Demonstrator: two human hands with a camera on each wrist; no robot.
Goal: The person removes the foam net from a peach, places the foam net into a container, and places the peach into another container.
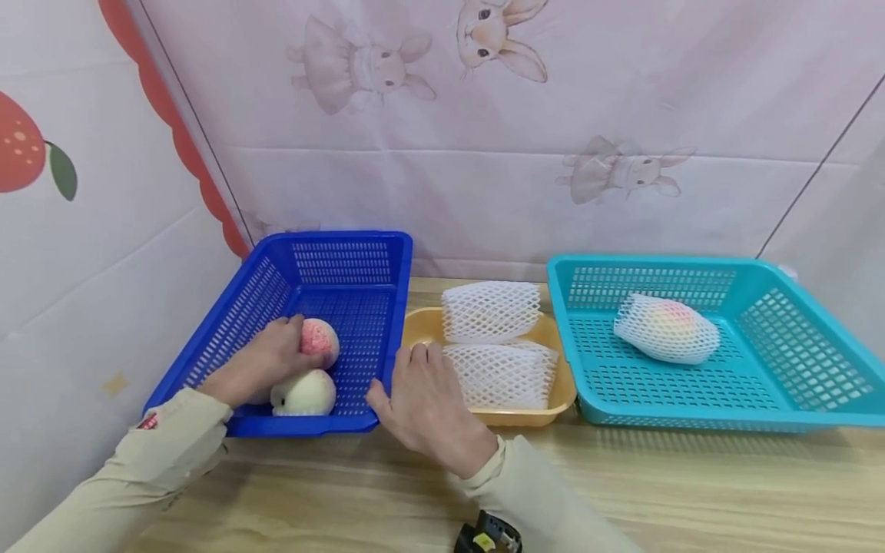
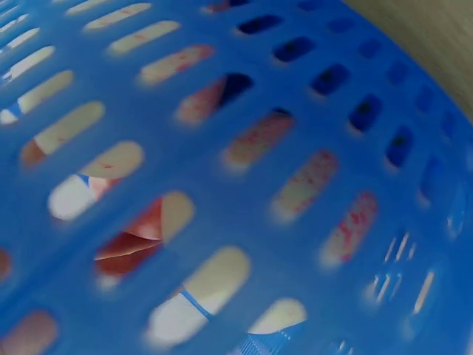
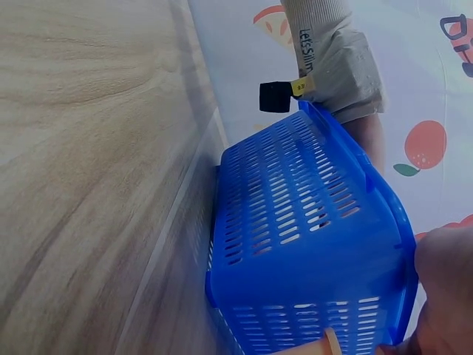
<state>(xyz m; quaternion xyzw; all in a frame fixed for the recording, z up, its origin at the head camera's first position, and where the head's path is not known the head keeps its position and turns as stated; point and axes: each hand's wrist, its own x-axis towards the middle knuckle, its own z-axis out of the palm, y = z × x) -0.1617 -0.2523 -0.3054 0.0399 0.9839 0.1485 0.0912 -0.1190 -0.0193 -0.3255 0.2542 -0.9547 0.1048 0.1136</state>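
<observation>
Inside the blue basket [image 1: 397,307], my left hand [image 1: 276,349] grips a pink-speckled peach [image 1: 322,339], fingers over its far side and thumb along the near side. A paler peach [image 1: 307,393] lies just in front, and part of another round fruit shows under the wrist. In the left wrist view, the slotted wall of the basket [image 2: 244,200] covers most of the hand and fruit. My right hand [image 1: 432,403] is by the left end of the tan tray [image 1: 525,417], thumb close to the blue basket's front right corner; its fingers appear relaxed, holding nothing visible.
White foam net sleeves [image 1: 501,376] lie in the tan tray. To its right, a turquoise basket [image 1: 691,418] holds one peach in a foam net [image 1: 667,329]. A printed cloth wall [image 1: 449,207] rises behind the baskets, another along the left. The table is wood-grained.
</observation>
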